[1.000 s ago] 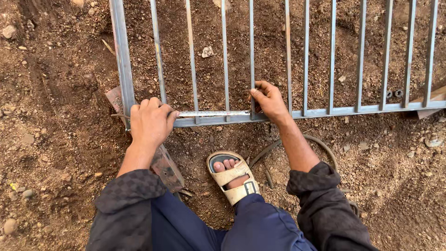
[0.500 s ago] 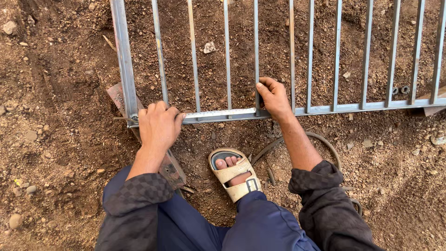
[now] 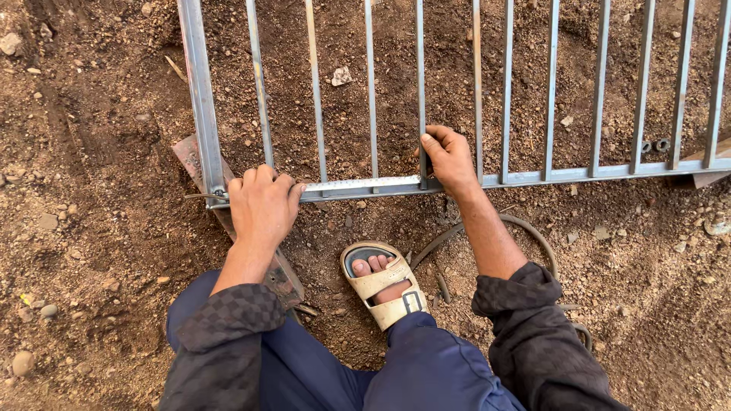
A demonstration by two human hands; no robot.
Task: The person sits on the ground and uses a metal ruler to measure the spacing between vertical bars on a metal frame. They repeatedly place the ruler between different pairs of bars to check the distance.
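Note:
A grey metal grille of thin upright bars lies flat on brown dirt. My left hand is curled over its bottom rail, just right of the corner post. My right hand pinches the same rail where an upright bar meets it. Between the two hands a pale measuring tape with fine marks runs flat along the rail. Both sleeves are dark and checked.
My foot in a beige sandal rests on the dirt just below the rail. A rusty flat metal piece sits under the grille corner. A dark hose loop lies near my right wrist. A wooden block props the rail at right.
My left hand has slid slightly right along the rail and settled over it. The right hand stays at the same bar.

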